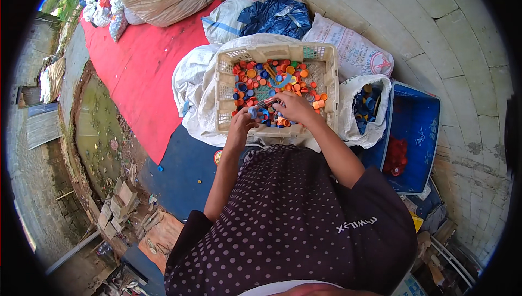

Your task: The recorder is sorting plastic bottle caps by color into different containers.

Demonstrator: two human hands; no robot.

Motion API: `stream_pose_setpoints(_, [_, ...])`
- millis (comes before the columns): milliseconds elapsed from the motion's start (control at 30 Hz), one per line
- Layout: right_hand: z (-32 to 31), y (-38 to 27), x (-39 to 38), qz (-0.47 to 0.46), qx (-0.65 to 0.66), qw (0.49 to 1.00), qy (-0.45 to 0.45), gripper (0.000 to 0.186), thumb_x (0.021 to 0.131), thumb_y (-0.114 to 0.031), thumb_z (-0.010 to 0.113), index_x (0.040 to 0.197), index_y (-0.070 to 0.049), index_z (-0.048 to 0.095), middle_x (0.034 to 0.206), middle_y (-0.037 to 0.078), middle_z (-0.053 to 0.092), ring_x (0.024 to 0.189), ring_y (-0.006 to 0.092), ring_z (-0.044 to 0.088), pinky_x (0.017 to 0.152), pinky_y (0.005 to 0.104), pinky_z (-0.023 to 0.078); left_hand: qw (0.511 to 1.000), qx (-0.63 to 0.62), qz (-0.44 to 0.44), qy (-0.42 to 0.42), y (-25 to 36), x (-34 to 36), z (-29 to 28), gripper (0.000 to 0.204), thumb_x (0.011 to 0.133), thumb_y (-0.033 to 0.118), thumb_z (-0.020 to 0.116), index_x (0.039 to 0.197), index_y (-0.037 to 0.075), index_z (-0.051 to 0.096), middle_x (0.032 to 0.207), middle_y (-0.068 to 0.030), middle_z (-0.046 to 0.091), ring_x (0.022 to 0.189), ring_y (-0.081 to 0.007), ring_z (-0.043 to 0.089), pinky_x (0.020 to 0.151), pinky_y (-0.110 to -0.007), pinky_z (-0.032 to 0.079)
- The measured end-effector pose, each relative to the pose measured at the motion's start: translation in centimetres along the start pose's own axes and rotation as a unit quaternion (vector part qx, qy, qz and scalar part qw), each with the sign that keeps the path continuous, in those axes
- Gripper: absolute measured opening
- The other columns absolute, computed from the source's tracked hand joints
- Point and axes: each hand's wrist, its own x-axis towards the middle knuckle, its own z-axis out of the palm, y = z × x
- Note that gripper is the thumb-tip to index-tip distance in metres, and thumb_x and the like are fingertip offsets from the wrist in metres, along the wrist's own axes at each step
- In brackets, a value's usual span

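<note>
A cream plastic crate point(331, 59) with lattice sides stands in front of me. Loose bottle caps point(251, 73), mostly red, orange and blue, are scattered across its bottom. Over the crate's near left part, my left hand point(239, 128) pinches a light blue bottle cap point(253, 112). My right hand point(295, 109) is closed around a slim tool with a dark and reddish handle point(267, 102), its end close to that cap. The tool's kind is hard to make out, as my fingers cover part of it.
To the crate's right, a white sack point(348, 100) gapes open with blue caps inside. Beyond it stands a blue bin point(416, 111) holding red pieces point(396, 156). Filled sacks point(353, 45) lie against the block wall. A red sheet point(141, 78) covers ground at the left.
</note>
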Motion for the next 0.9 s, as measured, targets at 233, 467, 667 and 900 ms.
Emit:
stream_pose_setpoints(233, [7.4,9.1,-0.2,0.172,-0.266,0.942,-0.111,0.039,0.081,-0.030,0.067,0.114,-0.010,0.063,0.108,0.011,0.066,0.101,0.0291,0.064,0.081,0.0438,0.053,0.999,0.017,0.000,-0.029,0.1,-0.9,-0.2,0.033,0.093,0.017,0.048,0.119,-0.001,0.058,0.085,-0.0022,0.057,0.079,-0.0120,0.056,0.079,-0.030,0.047])
stream_pose_setpoints(467, [9.0,10.0,0.1,0.197,-0.275,0.938,-0.077,0.024,0.076,-0.020,0.066,0.096,-0.008,0.071,0.095,0.012,0.070,0.091,0.0286,0.069,0.070,0.0464,0.055,0.999,0.017,-0.027,-0.018,-0.4,0.0,-1.4,0.034,0.093,0.017,0.048,0.123,0.004,0.054,0.086,-0.0027,0.058,0.079,-0.0135,0.056,0.077,-0.032,0.048])
stream_pose_setpoints(667, [8.0,8.8,-0.9,0.190,-0.259,0.943,-0.083,0.026,0.071,-0.024,0.068,0.091,-0.008,0.071,0.091,0.012,0.070,0.087,0.0283,0.069,0.067,0.0440,0.055,0.998,0.005,-0.051,-0.038,0.3,0.7,-1.5,0.030,0.095,0.016,0.050,0.122,0.005,0.055,0.087,-0.0011,0.058,0.076,-0.0107,0.057,0.074,-0.028,0.048])
stream_pose_setpoints(900, [3.7,5.7,-1.9,0.195,-0.052,0.970,0.133,0.040,0.070,-0.029,0.074,0.098,-0.006,0.058,0.082,0.008,0.065,0.074,0.0235,0.066,0.068,0.0371,0.053,0.994,0.041,-0.066,-0.077,-0.2,1.6,-1.7,0.029,0.094,0.015,0.058,0.121,0.006,0.056,0.090,0.0017,0.058,0.078,-0.0089,0.057,0.074,-0.026,0.048])
